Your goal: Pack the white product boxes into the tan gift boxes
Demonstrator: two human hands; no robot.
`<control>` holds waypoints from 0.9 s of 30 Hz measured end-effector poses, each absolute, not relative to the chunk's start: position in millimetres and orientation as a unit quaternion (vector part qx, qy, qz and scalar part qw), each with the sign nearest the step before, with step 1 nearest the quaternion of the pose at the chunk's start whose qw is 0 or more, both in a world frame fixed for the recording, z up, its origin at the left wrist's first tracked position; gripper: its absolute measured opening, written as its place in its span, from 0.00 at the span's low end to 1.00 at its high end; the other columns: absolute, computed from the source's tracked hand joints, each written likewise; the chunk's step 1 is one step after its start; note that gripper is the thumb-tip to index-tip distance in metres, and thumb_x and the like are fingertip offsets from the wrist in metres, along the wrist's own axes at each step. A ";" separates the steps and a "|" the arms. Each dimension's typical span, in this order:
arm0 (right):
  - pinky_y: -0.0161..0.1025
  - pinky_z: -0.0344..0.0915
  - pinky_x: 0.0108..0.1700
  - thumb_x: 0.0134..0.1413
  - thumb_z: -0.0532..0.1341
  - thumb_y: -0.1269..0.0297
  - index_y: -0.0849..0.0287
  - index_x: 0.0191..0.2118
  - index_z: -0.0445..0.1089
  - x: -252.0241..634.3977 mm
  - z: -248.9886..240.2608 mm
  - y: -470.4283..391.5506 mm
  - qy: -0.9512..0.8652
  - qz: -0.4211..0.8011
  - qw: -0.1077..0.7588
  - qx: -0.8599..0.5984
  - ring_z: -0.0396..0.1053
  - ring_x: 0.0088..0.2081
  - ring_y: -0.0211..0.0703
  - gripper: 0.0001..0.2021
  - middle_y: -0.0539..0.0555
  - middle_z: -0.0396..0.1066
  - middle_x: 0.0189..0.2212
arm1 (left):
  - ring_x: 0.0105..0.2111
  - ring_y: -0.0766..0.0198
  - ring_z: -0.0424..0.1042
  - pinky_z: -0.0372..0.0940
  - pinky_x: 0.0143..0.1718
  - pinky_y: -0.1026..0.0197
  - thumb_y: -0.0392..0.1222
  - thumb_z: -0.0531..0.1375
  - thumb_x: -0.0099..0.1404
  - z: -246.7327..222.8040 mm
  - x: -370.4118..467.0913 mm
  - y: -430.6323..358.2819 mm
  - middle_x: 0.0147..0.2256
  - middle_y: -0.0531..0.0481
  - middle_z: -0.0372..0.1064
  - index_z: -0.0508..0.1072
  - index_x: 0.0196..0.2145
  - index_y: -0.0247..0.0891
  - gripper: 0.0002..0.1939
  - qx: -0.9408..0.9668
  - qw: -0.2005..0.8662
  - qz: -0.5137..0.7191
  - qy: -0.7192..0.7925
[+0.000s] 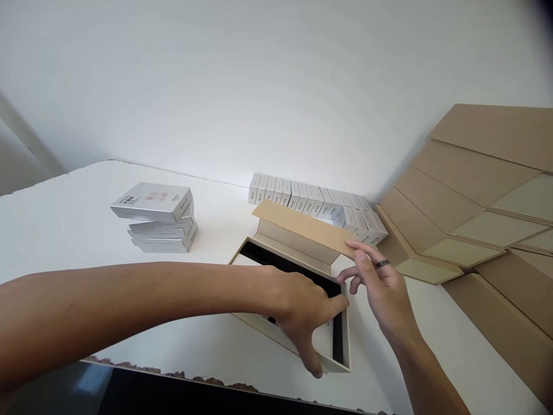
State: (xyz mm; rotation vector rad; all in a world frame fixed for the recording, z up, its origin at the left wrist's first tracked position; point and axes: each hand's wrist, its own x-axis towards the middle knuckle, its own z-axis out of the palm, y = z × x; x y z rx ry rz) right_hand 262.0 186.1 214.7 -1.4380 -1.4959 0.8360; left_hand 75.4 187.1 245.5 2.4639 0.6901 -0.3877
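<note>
White table (220,226), front edge: the left hand (306,305) spreads wide over a box (264,327) (right hand (382,282) pinching its lid (302,226)).

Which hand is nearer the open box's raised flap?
Right hand: its fingers are at the right end of the flap. Left hand is farther off, spread over the open box, on the near side of the flap.
</note>
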 end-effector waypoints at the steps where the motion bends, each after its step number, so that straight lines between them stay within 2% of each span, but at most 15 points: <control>1: 0.37 0.64 0.32 0.58 0.58 0.36 0.51 0.53 0.68 261.8 215.0 185.2 -0.602 0.337 0.435 -0.579 0.63 0.23 0.39 0.27 0.49 0.73 0.22 | 0.45 0.45 0.73 0.69 0.43 0.48 0.63 0.64 0.51 245.7 76.1 186.8 0.51 0.38 0.71 0.53 0.64 0.38 0.50 0.913 0.280 -0.144 0.259; 4: 0.37 0.65 0.32 0.57 0.58 0.36 0.51 0.53 0.69 261.7 215.5 183.3 -0.603 0.336 0.432 -0.581 0.64 0.23 0.39 0.28 0.49 0.73 0.23 | 0.46 0.44 0.72 0.69 0.41 0.49 0.65 0.64 0.50 251.7 71.1 186.6 0.51 0.38 0.71 0.53 0.64 0.39 0.51 0.908 0.274 -0.144 0.281; 6: 0.37 0.66 0.31 0.56 0.59 0.36 0.51 0.53 0.69 261.7 215.5 183.1 -0.600 0.338 0.433 -0.582 0.65 0.23 0.39 0.28 0.49 0.73 0.23 | 0.42 0.44 0.73 0.69 0.39 0.49 0.66 0.65 0.49 259.5 65.7 185.9 0.45 0.39 0.74 0.55 0.63 0.37 0.51 0.911 0.231 -0.149 0.308; 9: 0.36 0.65 0.31 0.56 0.59 0.35 0.51 0.53 0.69 261.4 215.4 183.8 -0.598 0.340 0.433 -0.582 0.64 0.23 0.39 0.29 0.49 0.72 0.22 | 0.35 0.47 0.74 0.68 0.35 0.52 0.65 0.67 0.49 272.1 60.2 183.9 0.36 0.40 0.76 0.66 0.54 0.34 0.43 0.915 0.165 -0.164 0.330; 11: 0.37 0.65 0.32 0.57 0.58 0.36 0.52 0.54 0.69 261.4 215.4 183.8 -0.600 0.341 0.431 -0.581 0.64 0.23 0.39 0.29 0.49 0.72 0.22 | 0.32 0.49 0.74 0.68 0.33 0.54 0.64 0.67 0.51 277.4 58.6 182.7 0.35 0.40 0.76 0.70 0.49 0.33 0.37 0.913 0.157 -0.173 0.334; 17: 0.37 0.65 0.32 0.57 0.58 0.36 0.52 0.54 0.68 261.5 216.1 181.6 -0.602 0.341 0.431 -0.579 0.64 0.23 0.39 0.29 0.49 0.72 0.22 | 0.36 0.46 0.74 0.68 0.32 0.53 0.70 0.64 0.49 270.5 52.7 184.0 0.35 0.41 0.75 0.70 0.43 0.36 0.37 0.905 0.200 -0.146 0.346; 19: 0.38 0.65 0.32 0.57 0.58 0.36 0.52 0.54 0.68 260.7 216.5 181.3 -0.599 0.340 0.433 -0.581 0.64 0.23 0.40 0.29 0.49 0.72 0.22 | 0.34 0.48 0.73 0.67 0.31 0.54 0.72 0.64 0.49 265.9 49.3 183.1 0.32 0.43 0.75 0.70 0.40 0.37 0.36 0.909 0.192 -0.123 0.348; 23: 0.39 0.65 0.31 0.55 0.59 0.35 0.53 0.53 0.69 259.7 216.3 181.8 -0.594 0.341 0.438 -0.582 0.64 0.23 0.41 0.30 0.50 0.71 0.22 | 0.23 0.58 0.69 0.66 0.34 0.53 0.71 0.65 0.49 266.3 34.2 173.8 0.23 0.50 0.70 0.68 0.31 0.39 0.31 0.946 0.082 -0.024 0.313; 27: 0.43 0.64 0.33 0.51 0.60 0.33 0.51 0.53 0.70 262.9 213.8 185.5 -0.579 0.331 0.437 -0.604 0.63 0.23 0.44 0.32 0.51 0.72 0.22 | 0.22 0.63 0.66 0.65 0.40 0.54 0.63 0.59 0.64 284.5 -5.4 162.6 0.21 0.52 0.69 0.67 0.29 0.39 0.23 0.936 -0.027 0.176 0.304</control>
